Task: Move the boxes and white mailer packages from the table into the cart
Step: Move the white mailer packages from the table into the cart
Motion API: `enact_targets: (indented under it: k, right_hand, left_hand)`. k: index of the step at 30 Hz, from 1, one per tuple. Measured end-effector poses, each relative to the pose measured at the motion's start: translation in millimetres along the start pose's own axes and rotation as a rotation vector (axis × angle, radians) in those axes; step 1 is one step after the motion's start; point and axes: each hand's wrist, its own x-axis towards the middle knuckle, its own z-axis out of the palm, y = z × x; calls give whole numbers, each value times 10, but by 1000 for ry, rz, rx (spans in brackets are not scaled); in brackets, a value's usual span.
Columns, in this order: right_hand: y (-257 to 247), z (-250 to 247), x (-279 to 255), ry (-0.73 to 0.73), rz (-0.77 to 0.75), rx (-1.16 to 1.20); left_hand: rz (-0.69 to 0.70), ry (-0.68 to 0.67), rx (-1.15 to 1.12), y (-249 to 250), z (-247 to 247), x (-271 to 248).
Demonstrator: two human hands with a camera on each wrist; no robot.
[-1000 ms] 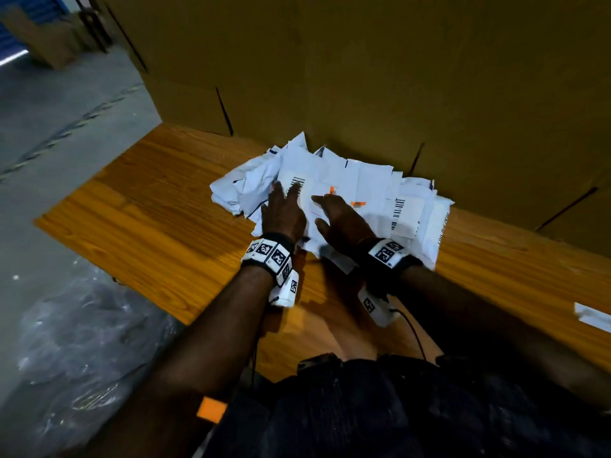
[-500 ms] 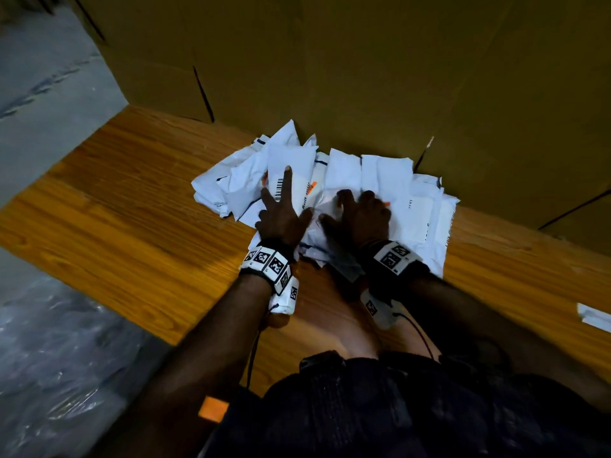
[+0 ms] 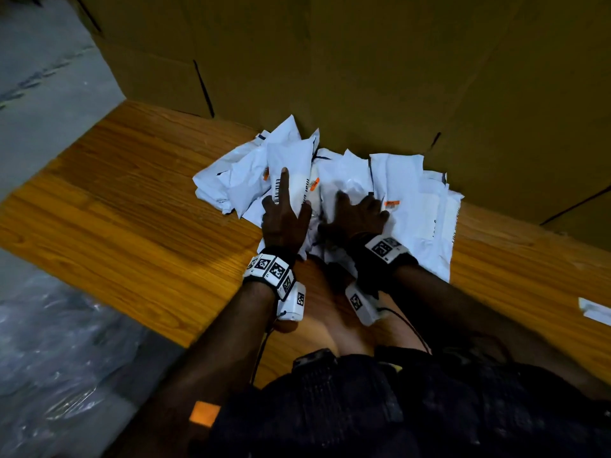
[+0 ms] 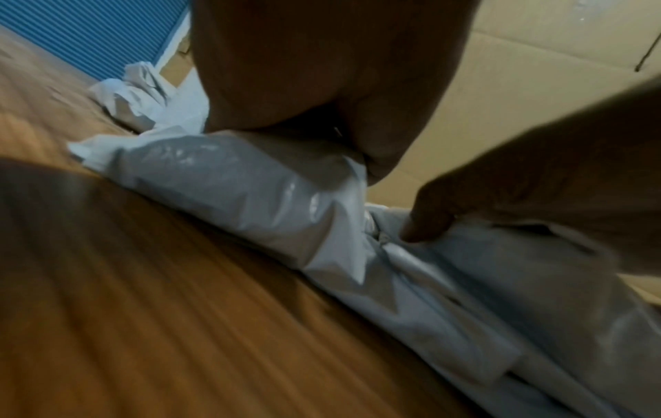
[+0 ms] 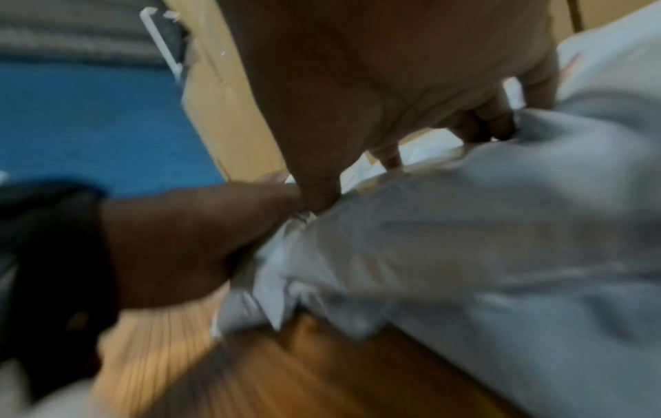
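A pile of white mailers (image 3: 406,193) lies on the wooden table (image 3: 148,209), pushed against tall cardboard boxes (image 3: 363,77). My left hand (image 3: 284,216) lies on top of a barcoded mailer (image 3: 291,160) at the pile's left, index finger straight. My right hand (image 3: 360,213) sits beside it, its fingers curled down into the crumpled mailers. In the left wrist view my palm presses a glossy mailer (image 4: 232,192). The right wrist view, blurred, has my fingers (image 5: 500,127) digging into a mailer (image 5: 500,254). No cart is in view.
A small white piece (image 3: 595,310) lies alone near the table's right edge. Clear plastic wrap (image 3: 49,358) covers the floor at lower left. The boxes wall off the table's far side. A blue shutter (image 4: 89,36) stands in the background.
My right hand has gone from flat on the pile to fingers curled into it. My left index finger has stretched forward. The mailers have bunched up toward the boxes.
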Motion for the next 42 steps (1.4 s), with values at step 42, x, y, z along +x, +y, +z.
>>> enact_targets:
  k: [42]
  right_hand:
    - [2863, 279, -3354, 507, -22, 561]
  left_hand:
    - [343, -407, -401, 1587, 5, -3415]
